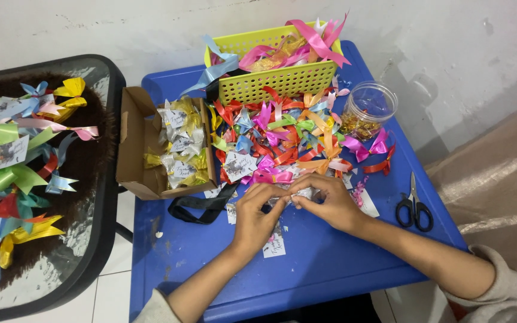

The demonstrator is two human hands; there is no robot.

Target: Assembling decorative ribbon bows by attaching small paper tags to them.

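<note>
My left hand (257, 215) and my right hand (328, 202) meet over the blue table (318, 263), both pinching a small clear wrapped packet (291, 197) between their fingertips. Just beyond the fingers lies a heap of small coloured ribbon bows (288, 134). A white printed tag (275, 245) lies on the table under my left wrist. Most of the packet is hidden by my fingers.
A yellow basket (270, 84) of ribbons stands at the back. A brown cardboard box (136, 143) holds wrapped gold packets with tags. A clear jar (367, 110) sits at right, black scissors (414, 206) nearer. A black round table (100, 239) at left carries ribbon-tied packets.
</note>
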